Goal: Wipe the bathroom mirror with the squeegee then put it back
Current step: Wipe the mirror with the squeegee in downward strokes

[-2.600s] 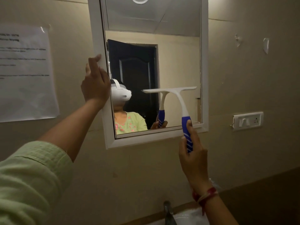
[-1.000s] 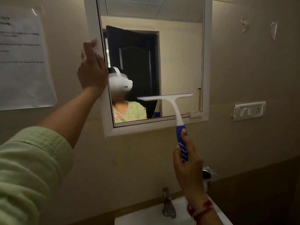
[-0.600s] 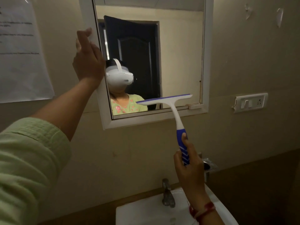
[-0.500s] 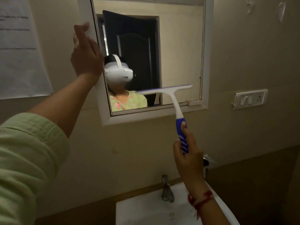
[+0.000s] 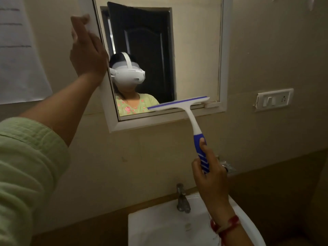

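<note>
Nothing here can be read. The paper (image 5: 17, 50) on the wall at the left carries a few dark lines of print, all too blurred to make out. The squeegee (image 5: 191, 118) has only slanted white stripes on its blue handle, no letters. The switch plate (image 5: 274, 99) at the right shows no legible marking.

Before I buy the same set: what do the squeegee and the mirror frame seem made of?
Squeegee: smooth white moulded plastic, seemingly, with a blue striped grip, possibly rubber. Mirror frame: matte white, plastic or painted wood; cannot tell which.
</note>
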Motion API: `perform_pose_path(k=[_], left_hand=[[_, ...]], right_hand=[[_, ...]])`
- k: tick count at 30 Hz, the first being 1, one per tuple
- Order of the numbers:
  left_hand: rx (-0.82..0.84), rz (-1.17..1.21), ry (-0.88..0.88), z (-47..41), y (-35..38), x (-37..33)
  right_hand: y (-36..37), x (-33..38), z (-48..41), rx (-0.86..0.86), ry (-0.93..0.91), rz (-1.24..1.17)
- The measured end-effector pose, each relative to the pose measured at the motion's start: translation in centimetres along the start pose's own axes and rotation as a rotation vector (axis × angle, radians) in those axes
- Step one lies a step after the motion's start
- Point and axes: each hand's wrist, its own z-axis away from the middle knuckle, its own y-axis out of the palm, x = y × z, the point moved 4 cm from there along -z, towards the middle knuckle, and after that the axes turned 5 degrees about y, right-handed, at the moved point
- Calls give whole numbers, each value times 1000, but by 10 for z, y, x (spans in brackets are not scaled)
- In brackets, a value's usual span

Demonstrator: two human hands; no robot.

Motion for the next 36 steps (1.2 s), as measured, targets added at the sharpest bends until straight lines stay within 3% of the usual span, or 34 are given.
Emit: perform_pose_path(k=[14,36], left_hand=[[-19,-4,0,-1,0,3],[-3,-26,-19,-2,1,8]], right_hand=[[3,-5,10,7,68,-57],[-8,13,-27,-46,-1,-61]])
